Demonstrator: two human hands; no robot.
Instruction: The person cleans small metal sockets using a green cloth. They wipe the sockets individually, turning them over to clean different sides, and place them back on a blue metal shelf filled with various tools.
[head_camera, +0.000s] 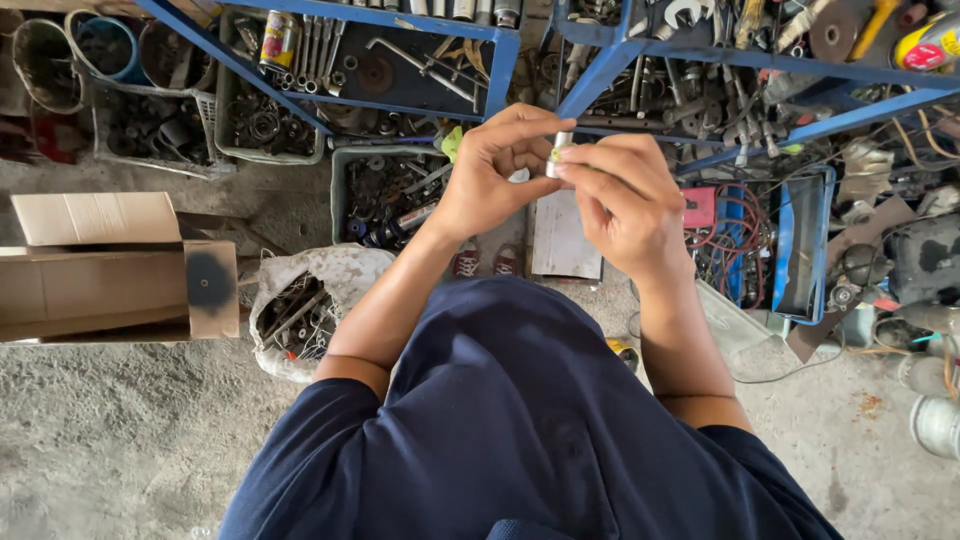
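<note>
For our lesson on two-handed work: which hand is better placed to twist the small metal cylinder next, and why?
Probably the right hand: its fingertips pinch the small metal cylinder from the side, free to turn. The left hand curls round it from the other side, seemingly steadying it.

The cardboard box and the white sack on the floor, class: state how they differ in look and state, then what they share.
The cardboard box is brown, stiff and flat-sided; the white sack is pale, soft and crumpled. The cardboard box lies on its side with a flap out and its contents hidden; the white sack gapes upward, showing long metal parts. Both rest on the concrete floor, to the person's left, away from the left hand and right hand.
</note>
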